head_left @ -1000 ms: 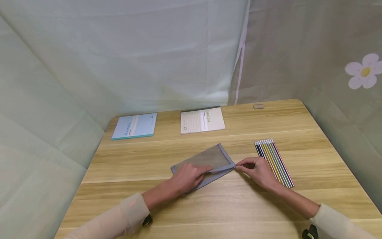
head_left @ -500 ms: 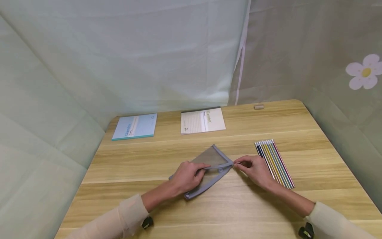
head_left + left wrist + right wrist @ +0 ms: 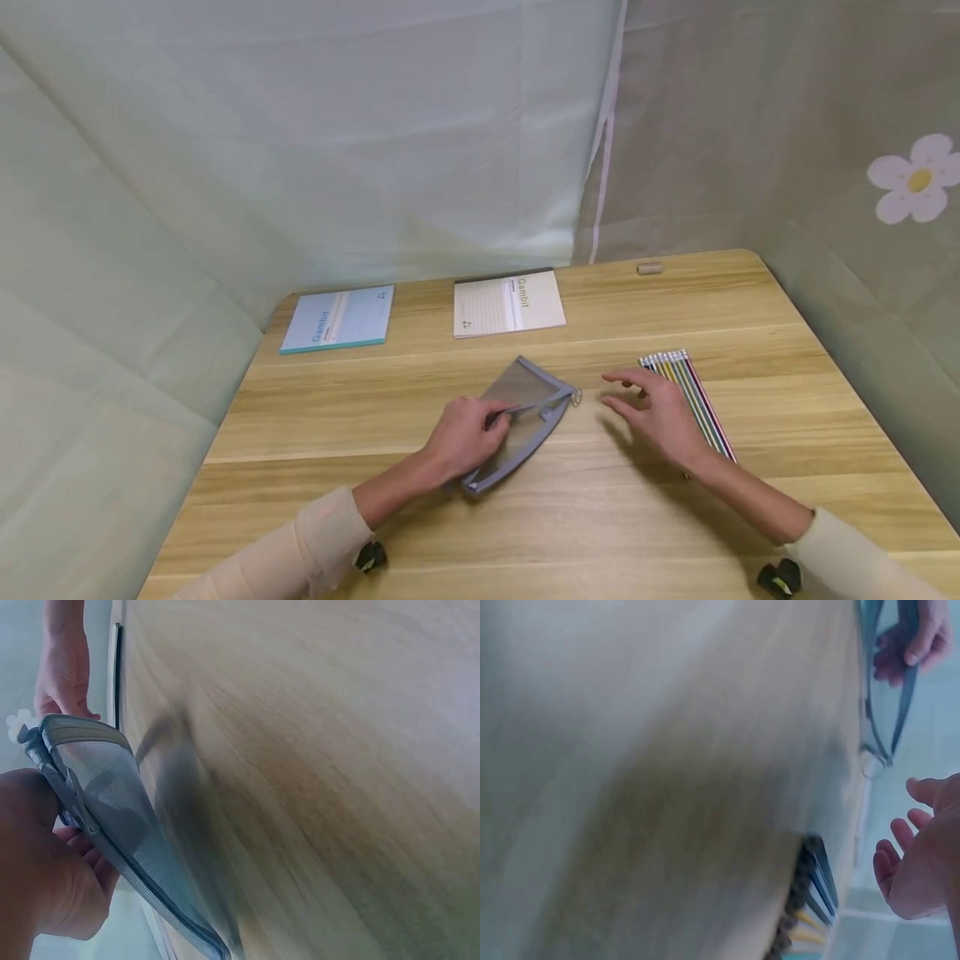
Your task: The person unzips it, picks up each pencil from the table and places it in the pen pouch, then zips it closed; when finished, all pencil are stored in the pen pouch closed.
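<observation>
My left hand (image 3: 463, 437) grips a grey mesh zipper pouch (image 3: 517, 382) by its upper edge, thumb on one side and fingers on the other. The mouth of the pouch gapes, its near edge bowing away from the far one. A small loop (image 3: 577, 397) hangs at its right corner. In the left wrist view the mesh wall (image 3: 112, 787) stands up from the table. My right hand (image 3: 663, 421) is apart from the pouch, fingers and thumb spread with nothing between them. Beneath it lies a row of striped pencils (image 3: 705, 404), partly hidden by the hand and wrist.
A blue notebook (image 3: 337, 318) lies at the back left of the wooden table (image 3: 600, 533), and a cream notebook (image 3: 510, 304) at the back middle. Near the back right edge is a small brown cylinder (image 3: 649, 268). Fabric walls rise behind the table and at both sides.
The right hand has let go of the pouch's corner and drawn back to the right, opening its fingers. The pouch has tilted up and its mouth has widened in the left hand.
</observation>
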The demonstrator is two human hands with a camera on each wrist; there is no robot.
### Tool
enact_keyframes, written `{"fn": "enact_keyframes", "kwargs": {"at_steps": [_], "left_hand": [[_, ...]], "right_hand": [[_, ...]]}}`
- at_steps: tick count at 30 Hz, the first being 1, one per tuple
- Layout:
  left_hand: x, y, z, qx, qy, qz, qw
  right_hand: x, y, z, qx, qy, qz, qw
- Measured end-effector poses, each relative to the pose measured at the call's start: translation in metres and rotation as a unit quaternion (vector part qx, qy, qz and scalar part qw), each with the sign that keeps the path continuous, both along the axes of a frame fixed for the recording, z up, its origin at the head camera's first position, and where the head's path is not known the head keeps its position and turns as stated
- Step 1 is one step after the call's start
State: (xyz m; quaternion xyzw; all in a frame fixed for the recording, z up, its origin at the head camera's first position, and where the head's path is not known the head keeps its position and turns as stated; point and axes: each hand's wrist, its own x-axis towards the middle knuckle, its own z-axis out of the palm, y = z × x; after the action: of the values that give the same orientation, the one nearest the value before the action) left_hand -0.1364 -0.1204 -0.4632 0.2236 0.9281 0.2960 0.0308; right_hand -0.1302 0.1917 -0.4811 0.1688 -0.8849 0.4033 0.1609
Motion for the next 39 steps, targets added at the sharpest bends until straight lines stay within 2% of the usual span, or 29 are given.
{"fn": "enact_keyframes", "kwargs": {"at_steps": [3, 5, 14, 17, 23, 32, 39], "left_hand": [[0.000, 0.001, 0.002, 0.005, -0.021, 0.014, 0.9997], [-0.001, 0.001, 0.002, 0.011, -0.031, 0.019, 0.9993], [-0.003, 0.000, 0.003, 0.041, -0.076, 0.052, 0.9949], [-0.004, 0.000, 0.004, 0.054, -0.082, 0.057, 0.9935], [-0.006, -0.001, 0.006, 0.070, -0.082, 0.066, 0.9920], [-0.007, 0.001, 0.010, 0.076, -0.065, 0.066, 0.9928], [-0.006, 0.001, 0.010, 0.072, -0.068, 0.068, 0.9928]], "right_hand": [[-0.002, 0.009, 0.007, 0.011, 0.016, -0.013, 0.9997], [-0.003, 0.015, 0.011, 0.012, 0.008, -0.023, 0.9996], [-0.002, 0.048, 0.026, 0.004, -0.070, -0.055, 0.9960], [0.000, 0.059, 0.025, 0.004, -0.090, -0.065, 0.9938], [0.005, 0.078, 0.017, 0.007, -0.104, -0.089, 0.9906], [0.008, 0.093, 0.005, -0.006, -0.106, -0.113, 0.9879], [0.009, 0.098, -0.005, -0.004, -0.099, -0.123, 0.9875]]}}
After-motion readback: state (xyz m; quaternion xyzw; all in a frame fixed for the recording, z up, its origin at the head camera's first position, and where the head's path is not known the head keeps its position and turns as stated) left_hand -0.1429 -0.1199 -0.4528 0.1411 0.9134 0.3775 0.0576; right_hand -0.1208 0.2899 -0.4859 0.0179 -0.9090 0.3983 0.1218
